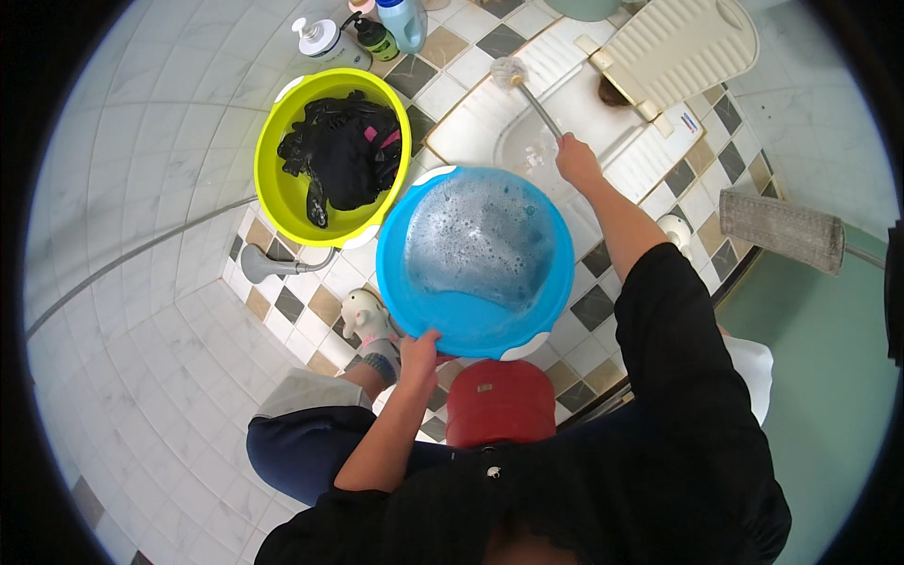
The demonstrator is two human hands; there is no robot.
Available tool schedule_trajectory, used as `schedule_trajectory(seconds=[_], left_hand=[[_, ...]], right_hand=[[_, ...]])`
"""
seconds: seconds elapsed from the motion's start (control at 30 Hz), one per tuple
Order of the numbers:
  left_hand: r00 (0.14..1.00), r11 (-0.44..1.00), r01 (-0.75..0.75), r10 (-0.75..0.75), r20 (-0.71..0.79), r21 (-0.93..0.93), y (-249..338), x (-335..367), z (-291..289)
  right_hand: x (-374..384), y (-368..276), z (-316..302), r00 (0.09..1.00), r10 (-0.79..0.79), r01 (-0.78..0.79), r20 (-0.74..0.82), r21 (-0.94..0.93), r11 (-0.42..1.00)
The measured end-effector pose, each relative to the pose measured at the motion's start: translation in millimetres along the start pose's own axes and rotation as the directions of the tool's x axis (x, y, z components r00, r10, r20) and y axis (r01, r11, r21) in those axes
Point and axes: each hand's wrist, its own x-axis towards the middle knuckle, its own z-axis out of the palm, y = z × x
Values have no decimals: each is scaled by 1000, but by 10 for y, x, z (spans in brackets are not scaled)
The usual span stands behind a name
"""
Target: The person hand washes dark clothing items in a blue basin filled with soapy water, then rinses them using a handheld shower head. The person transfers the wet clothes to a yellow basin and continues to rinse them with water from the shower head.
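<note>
My left hand (421, 356) grips the near rim of a blue basin (461, 325). Cloudy, foamy water (485, 235) lies toward the basin's far side, and bare blue bottom shows at the near side, so the basin looks tilted away from me. Its far edge overlaps a white squat toilet (471, 127). Beyond the basin, my right hand (578, 162) is closed around the grey handle of a toilet brush (539, 108). The brush's white round head points to the far left, above the toilet's ribbed edge.
A lime-yellow basin (266, 188) with dark clothes (350, 155) stands at left, beside a grey shower head (259, 264). Pump bottles (330, 42) stand behind it. A beige ribbed cover (683, 47) is at far right, a grey flat mop (782, 229) at right, and a red stool (501, 400) before me.
</note>
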Motion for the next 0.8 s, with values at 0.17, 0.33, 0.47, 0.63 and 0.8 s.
schedule_trajectory(seconds=[0.17, 0.33, 0.47, 0.63, 0.8], left_hand=[[1000, 1000, 21, -21, 17, -20, -57, 62, -85], [999, 1000, 9, -8, 34, -13, 127, -76, 45], [995, 996, 60, -55, 80, -63, 303, -160, 162], [994, 995, 36, -27, 102, -88, 202, -169, 149], [997, 997, 40, -36, 67, -59, -68, 107, -54]], right_hand=[[-428, -52, -121, 911, -278, 346, 304, -198, 917], [-174, -83, -100, 964, -192, 214, 183, -110, 971], [63, -50, 62, 1000, 10, -11, 14, 59, 998], [-612, 177, 71, 972, -75, 88, 223, -51, 995], [-422, 384, -97, 988, -26, 38, 151, -83, 996]])
